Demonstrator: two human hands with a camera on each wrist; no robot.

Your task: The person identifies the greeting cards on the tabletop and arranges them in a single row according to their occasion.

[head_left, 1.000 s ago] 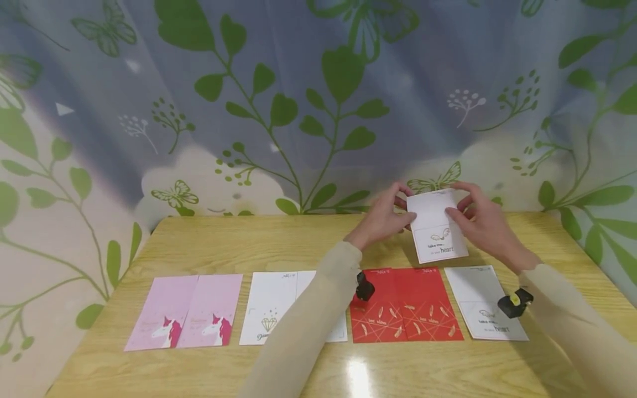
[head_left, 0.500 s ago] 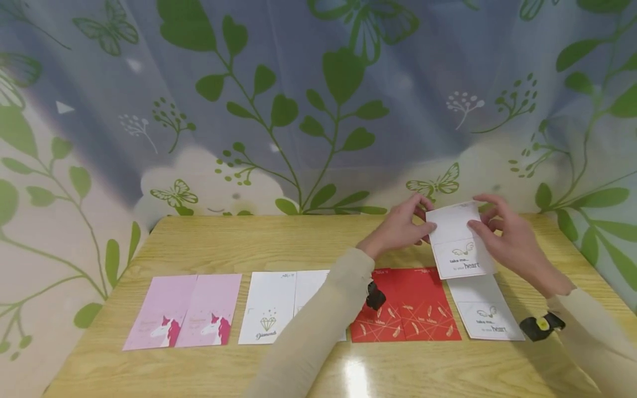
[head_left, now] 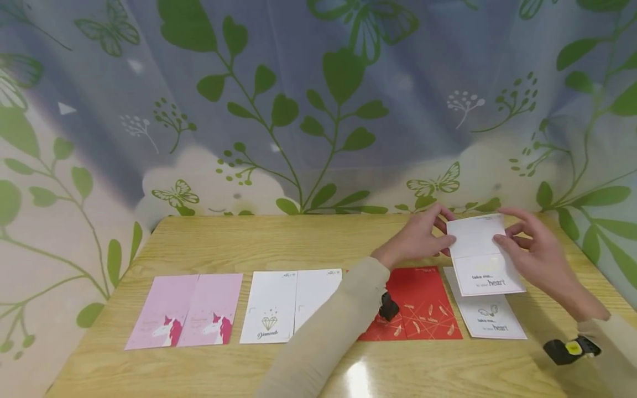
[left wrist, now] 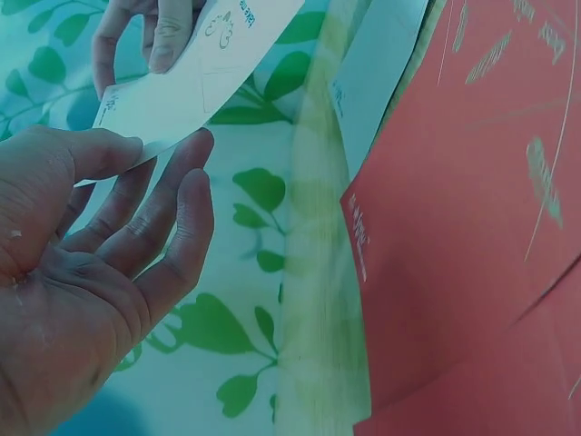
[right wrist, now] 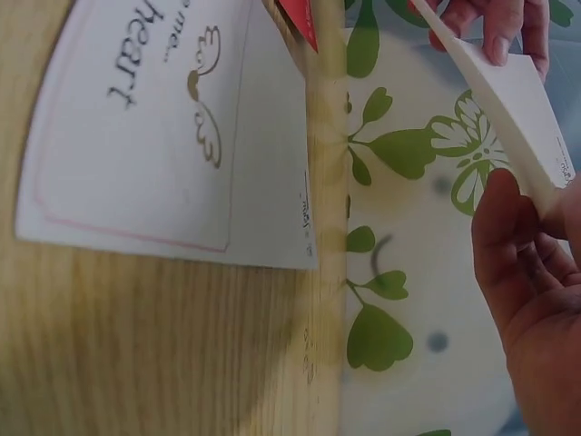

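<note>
A white greeting card (head_left: pixel 478 243) printed "take me... heart" is held up between both hands, tilted above the table. My left hand (head_left: pixel 418 235) pinches its left edge, thumb in front and fingers behind. On the opposite edge my right hand (head_left: pixel 539 251) pinches it the same way. Below, a matching white card with gold wings (right wrist: pixel 172 127) lies flat on the table; in the head view the held card overlaps its upper part. Red cards with gold feathers (head_left: pixel 428 304) lie just left of it, partly behind my left sleeve.
Pink unicorn cards (head_left: pixel 184 309) lie side by side at the left of the wooden table (head_left: pixel 278 243). White diamond cards (head_left: pixel 271 304) lie between them and the red ones, one partly hidden by the left forearm. A leaf-patterned curtain (head_left: pixel 298 110) hangs behind the table's back edge.
Both hands have moved right and down with the white card, from above the red cards to over the white card at the right end of the row. The cards on the table stay put.
</note>
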